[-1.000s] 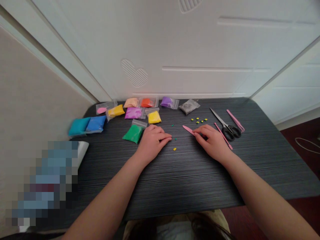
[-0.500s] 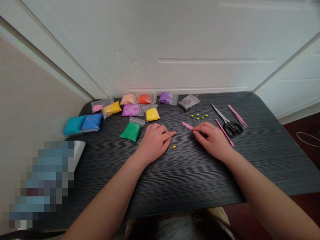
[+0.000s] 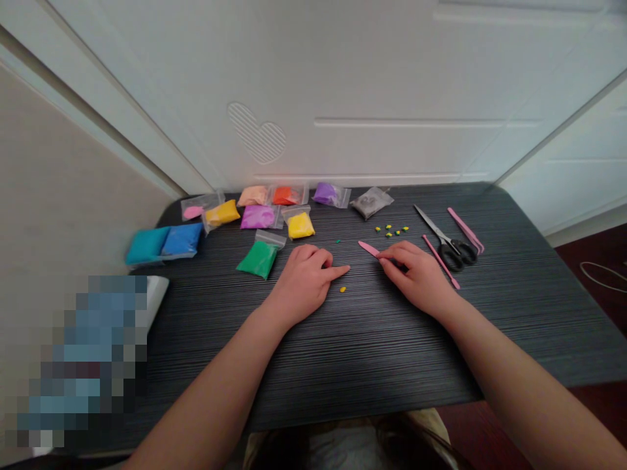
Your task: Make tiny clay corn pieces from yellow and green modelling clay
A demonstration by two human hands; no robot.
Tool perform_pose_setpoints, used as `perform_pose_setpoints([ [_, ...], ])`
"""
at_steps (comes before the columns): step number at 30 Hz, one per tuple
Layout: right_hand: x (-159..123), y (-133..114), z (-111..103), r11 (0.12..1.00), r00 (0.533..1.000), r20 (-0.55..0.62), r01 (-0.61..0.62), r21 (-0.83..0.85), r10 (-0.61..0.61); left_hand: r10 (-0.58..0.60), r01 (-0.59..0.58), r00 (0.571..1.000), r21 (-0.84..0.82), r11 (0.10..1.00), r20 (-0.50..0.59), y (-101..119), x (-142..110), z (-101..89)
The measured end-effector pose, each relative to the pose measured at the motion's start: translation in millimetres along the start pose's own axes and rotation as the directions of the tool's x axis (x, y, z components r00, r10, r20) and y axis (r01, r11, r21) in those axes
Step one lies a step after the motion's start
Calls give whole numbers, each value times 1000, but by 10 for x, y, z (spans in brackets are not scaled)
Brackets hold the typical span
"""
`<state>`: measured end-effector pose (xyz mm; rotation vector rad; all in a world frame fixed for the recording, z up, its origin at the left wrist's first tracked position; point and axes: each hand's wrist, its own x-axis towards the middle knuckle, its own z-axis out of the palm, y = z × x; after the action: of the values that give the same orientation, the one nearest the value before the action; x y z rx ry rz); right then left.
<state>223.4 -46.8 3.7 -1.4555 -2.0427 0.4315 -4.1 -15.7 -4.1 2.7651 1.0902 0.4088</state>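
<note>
My right hand (image 3: 410,273) pinches a flat pink clay knife (image 3: 368,248), its blade lying low over the dark table and pointing left. My left hand (image 3: 304,279) rests on the table with the index finger stretched to the right and the other fingers loosely curled; nothing shows in it. Just below that fingertip lies a small yellow clay piece (image 3: 343,289). A tiny green clay bit (image 3: 338,241) sits farther back, between the hands. Beyond the knife are several small yellow-and-green clay pieces (image 3: 389,228), grouped in two rows.
Bags of coloured clay line the back left, including a green bag (image 3: 259,257) beside my left hand and a yellow bag (image 3: 300,225). To the right lie a thin pink tool (image 3: 441,262), black-handled scissors (image 3: 449,245) and pink tweezers (image 3: 465,230). A white panel (image 3: 372,150) borders the back.
My left index finger has shifted slightly right and toward me, spreading from the other fingers. My right hand keeps the pink clay knife almost still. The whole view has shifted slightly.
</note>
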Motion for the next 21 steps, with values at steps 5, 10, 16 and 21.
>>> perform_pose_setpoints([
  [5,3,6,-1,1000,1000,-16,-2,10,2,37,-37,999,-16,999,-4,-28,-6,-2],
  [10,7,2,-3,1000,1000,-6,-3,6,3,0,0,1000,27,1000,-11,-36,-7,27],
  [16,13,27,9,1000,1000,-9,-9,3,9,92,-91,995,-23,996,40,-50,-12,5],
  [21,9,38,14,1000,1000,-1,-6,-11,6,56,-55,996,-15,998,68,-47,50,-37],
])
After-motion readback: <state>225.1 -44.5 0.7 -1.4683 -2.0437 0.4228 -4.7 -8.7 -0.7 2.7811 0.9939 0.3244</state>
